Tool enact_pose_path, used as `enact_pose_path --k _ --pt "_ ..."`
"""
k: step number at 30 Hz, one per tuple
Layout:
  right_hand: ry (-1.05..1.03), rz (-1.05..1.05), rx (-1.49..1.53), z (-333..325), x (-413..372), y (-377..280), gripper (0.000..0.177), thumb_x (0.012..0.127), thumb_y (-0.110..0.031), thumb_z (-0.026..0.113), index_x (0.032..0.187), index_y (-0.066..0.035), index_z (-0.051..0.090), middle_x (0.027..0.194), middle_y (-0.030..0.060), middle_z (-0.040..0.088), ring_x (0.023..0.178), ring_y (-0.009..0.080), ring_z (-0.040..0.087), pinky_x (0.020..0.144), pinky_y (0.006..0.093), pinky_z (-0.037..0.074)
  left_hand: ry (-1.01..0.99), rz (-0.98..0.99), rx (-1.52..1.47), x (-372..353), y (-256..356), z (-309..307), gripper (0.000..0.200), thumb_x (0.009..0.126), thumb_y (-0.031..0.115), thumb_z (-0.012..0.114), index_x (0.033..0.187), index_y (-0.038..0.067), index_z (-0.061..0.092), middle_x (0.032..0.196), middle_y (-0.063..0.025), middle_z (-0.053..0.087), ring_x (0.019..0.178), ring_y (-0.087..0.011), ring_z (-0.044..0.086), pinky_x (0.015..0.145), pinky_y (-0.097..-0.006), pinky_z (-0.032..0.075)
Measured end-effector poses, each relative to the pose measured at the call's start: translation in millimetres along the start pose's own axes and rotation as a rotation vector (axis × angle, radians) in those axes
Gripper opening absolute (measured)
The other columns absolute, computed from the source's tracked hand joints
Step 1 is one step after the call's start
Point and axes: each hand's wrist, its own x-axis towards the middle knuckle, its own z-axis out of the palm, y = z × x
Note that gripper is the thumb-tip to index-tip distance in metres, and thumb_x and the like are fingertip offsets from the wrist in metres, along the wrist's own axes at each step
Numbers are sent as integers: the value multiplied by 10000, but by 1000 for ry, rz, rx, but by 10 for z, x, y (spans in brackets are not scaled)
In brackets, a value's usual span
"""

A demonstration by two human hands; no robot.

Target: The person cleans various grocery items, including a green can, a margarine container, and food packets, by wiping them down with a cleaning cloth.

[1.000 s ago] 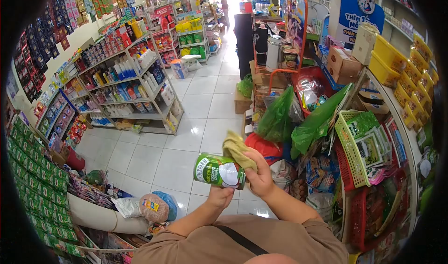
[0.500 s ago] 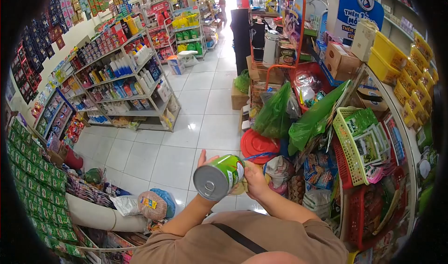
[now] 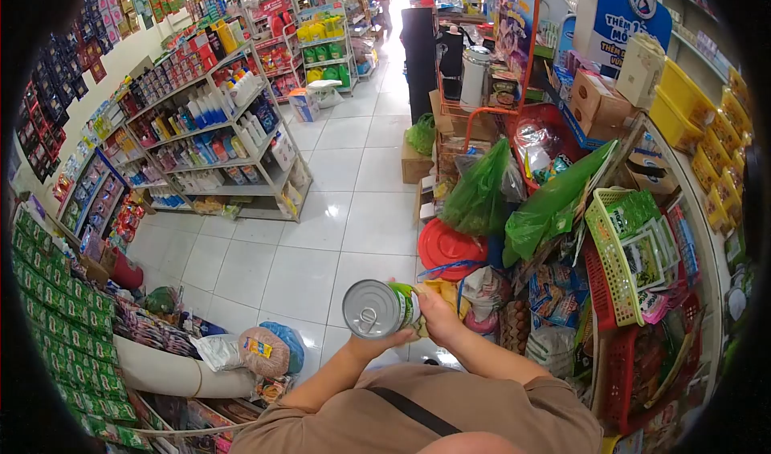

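Note:
A green can with a silver pull-tab lid [image 3: 374, 309] is tilted so that its lid faces me. My left hand [image 3: 384, 343] is wrapped round the can from below, its fingers partly hidden behind it. At the can's other end, my right hand [image 3: 438, 313] is closed on a yellowish cloth [image 3: 442, 287], which lies against the can's side and base. Beyond my hands, a round red lid [image 3: 451, 248] rests among the goods on the right.
Shelves of bottles [image 3: 217, 145] stand at the left across the tiled floor [image 3: 305, 277]. On the right are green plastic bags [image 3: 478, 197], a yellow-green basket [image 3: 614, 253] and a red basket [image 3: 622, 374]. Bagged goods [image 3: 265, 351] lie at the lower left. A person [image 3: 382, 0] stands far back.
The can has turned so its lid faces me more, and has moved slightly right. My left fingers no longer stick up behind it. More of the cloth shows by my right hand.

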Motion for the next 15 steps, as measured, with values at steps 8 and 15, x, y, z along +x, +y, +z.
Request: enact_pose_path --k 8,15 --pt "275 -341 -953 -59 245 -131 572 975 -405 273 1365 13 277 1324 191 365 1255 270 334 1044 355 234 -289 -298 -338 532 -170 -280 791 635 13 756 1314 32 350 1323 -113 426 1197 -208 435 992 -368 377" --pt "177 -334 -1093 -41 424 -858 966 659 -322 757 1396 2 221 1376 210 338 1288 296 324 1058 376 236 -514 -452 -400 1024 -445 -316 709 631 48 784 1249 17 438 1186 -88 535 1113 -181 498 962 -335 390"
